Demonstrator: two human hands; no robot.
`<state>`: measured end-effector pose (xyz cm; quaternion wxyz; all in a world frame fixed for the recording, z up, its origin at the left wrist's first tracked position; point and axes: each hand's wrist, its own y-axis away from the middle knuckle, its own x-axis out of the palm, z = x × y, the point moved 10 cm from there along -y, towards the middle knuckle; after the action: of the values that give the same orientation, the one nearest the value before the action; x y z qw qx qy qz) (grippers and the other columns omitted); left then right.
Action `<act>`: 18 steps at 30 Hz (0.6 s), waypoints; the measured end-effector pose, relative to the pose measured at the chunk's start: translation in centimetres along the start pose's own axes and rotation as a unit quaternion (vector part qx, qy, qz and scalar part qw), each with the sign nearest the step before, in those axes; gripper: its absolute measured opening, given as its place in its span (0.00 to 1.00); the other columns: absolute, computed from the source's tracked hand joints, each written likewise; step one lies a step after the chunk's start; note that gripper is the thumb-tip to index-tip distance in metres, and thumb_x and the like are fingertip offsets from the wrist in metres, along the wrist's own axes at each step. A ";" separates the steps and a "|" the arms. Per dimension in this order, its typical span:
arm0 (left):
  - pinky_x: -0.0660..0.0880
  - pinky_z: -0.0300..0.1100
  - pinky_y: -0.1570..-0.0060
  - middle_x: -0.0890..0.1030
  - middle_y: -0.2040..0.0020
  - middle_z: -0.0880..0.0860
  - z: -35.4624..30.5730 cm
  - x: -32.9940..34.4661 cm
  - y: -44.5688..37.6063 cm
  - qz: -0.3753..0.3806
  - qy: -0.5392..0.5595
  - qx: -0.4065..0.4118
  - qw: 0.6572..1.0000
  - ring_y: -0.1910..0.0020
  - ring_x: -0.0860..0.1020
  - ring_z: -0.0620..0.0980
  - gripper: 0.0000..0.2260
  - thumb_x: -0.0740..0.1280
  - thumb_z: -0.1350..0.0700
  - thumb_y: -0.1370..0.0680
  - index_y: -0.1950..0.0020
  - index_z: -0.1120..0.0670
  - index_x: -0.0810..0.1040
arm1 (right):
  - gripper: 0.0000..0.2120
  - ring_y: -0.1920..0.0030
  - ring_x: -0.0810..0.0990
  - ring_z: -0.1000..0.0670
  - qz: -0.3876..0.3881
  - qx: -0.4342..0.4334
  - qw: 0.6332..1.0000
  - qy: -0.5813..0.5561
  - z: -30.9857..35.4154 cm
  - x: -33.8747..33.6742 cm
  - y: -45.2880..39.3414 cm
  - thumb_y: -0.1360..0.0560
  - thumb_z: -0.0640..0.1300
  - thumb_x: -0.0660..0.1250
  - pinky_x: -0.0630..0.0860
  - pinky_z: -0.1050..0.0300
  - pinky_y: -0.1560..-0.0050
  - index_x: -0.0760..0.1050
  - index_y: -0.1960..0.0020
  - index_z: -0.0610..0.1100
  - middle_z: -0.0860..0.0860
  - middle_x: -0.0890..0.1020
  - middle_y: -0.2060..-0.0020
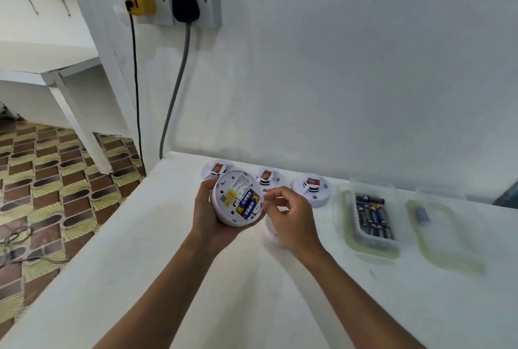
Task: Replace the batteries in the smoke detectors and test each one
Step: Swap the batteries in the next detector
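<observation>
In the head view, a round white smoke detector [237,199] is gripped underside-up by the left hand [208,212] at the frame's centre, above the white table [157,250]. A blue-and-yellow battery [248,204] is seated in its compartment. The right hand [290,217], fingers curled, is held just beside the detector's right edge; whether anything is pinched cannot be told. Three more detectors [309,187] are lined up behind, and a clear tub of batteries [372,219] is seen to the right.
</observation>
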<state>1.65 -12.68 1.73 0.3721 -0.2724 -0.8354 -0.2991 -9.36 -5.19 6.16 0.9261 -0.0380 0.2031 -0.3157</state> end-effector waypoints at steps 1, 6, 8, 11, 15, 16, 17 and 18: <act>0.71 0.59 0.42 0.82 0.46 0.61 1.4 1.5 -0.2 0.009 -0.003 -0.004 1.000 0.45 0.77 0.62 0.21 0.58 0.43 0.24 0.50 0.56 0.85 | 0.03 0.54 0.80 0.59 0.005 0.004 1.000 -0.007 -0.4 -1.6 0.2 0.25 0.38 0.69 0.77 0.68 0.57 0.78 0.54 0.46 0.54 0.82 0.55; 0.73 0.55 0.48 0.82 0.51 0.60 9.3 9.1 -1.9 0.029 -0.003 -0.028 0.999 0.50 0.77 0.59 0.22 0.57 0.42 0.23 0.48 0.57 0.82 | 0.06 0.58 0.80 0.60 -0.034 -0.018 0.999 0.002 -2.8 -11.5 0.3 0.26 0.36 0.69 0.75 0.69 0.61 0.80 0.56 0.45 0.55 0.82 0.58; 0.72 0.56 0.46 0.80 0.49 0.61 11.9 11.5 -2.5 0.040 -0.023 -0.022 0.999 0.49 0.76 0.59 0.22 0.57 0.43 0.23 0.44 0.57 0.80 | 0.06 0.63 0.80 0.58 -0.040 -0.006 0.999 0.000 -4.2 -15.0 0.3 0.26 0.35 0.69 0.75 0.66 0.63 0.80 0.56 0.45 0.51 0.83 0.59; 0.72 0.53 0.50 0.79 0.54 0.60 15.5 14.3 -3.3 0.047 -0.062 -0.021 0.997 0.53 0.76 0.58 0.22 0.57 0.44 0.24 0.44 0.58 0.79 | 0.04 0.62 0.82 0.54 -0.038 0.013 0.999 -0.007 -6.0 -19.2 0.7 0.26 0.35 0.69 0.81 0.57 0.60 0.80 0.55 0.43 0.49 0.83 0.59; 0.73 0.49 0.57 0.81 0.60 0.58 19.3 17.7 -3.9 0.031 -0.109 -0.005 0.994 0.58 0.77 0.55 0.21 0.55 0.44 0.22 0.47 0.59 0.79 | 0.04 0.58 0.81 0.57 -0.013 0.020 1.000 -0.006 -8.0 -24.0 0.7 0.27 0.38 0.72 0.79 0.62 0.60 0.79 0.54 0.41 0.49 0.83 0.57; 0.73 0.48 0.58 0.81 0.62 0.58 20.0 18.3 -4.1 0.027 -0.117 -0.005 0.993 0.60 0.77 0.55 0.21 0.54 0.45 0.22 0.49 0.58 0.79 | 0.04 0.58 0.82 0.56 -0.003 0.031 0.999 -0.014 -8.5 -24.6 0.6 0.28 0.39 0.73 0.79 0.60 0.60 0.79 0.54 0.41 0.49 0.83 0.57; 0.72 0.47 0.58 0.81 0.63 0.58 20.8 19.1 -4.1 0.022 -0.125 -0.009 0.992 0.60 0.76 0.55 0.21 0.54 0.45 0.22 0.51 0.58 0.80 | 0.05 0.58 0.82 0.54 0.005 0.044 0.999 -0.027 -9.1 -25.5 0.6 0.28 0.40 0.73 0.80 0.58 0.59 0.78 0.55 0.41 0.49 0.84 0.57; 0.71 0.47 0.58 0.80 0.64 0.58 21.6 19.7 -4.2 0.019 -0.129 -0.015 0.991 0.61 0.76 0.55 0.21 0.53 0.45 0.22 0.53 0.58 0.80 | 0.05 0.57 0.83 0.52 0.010 0.054 0.998 -0.042 -9.6 -26.2 0.6 0.28 0.40 0.73 0.81 0.55 0.58 0.78 0.55 0.41 0.48 0.84 0.57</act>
<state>-22.47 4.26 4.17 0.2624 -0.3304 -0.8666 -0.2665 -31.71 11.61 6.48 0.9375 0.0009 0.1476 -0.3150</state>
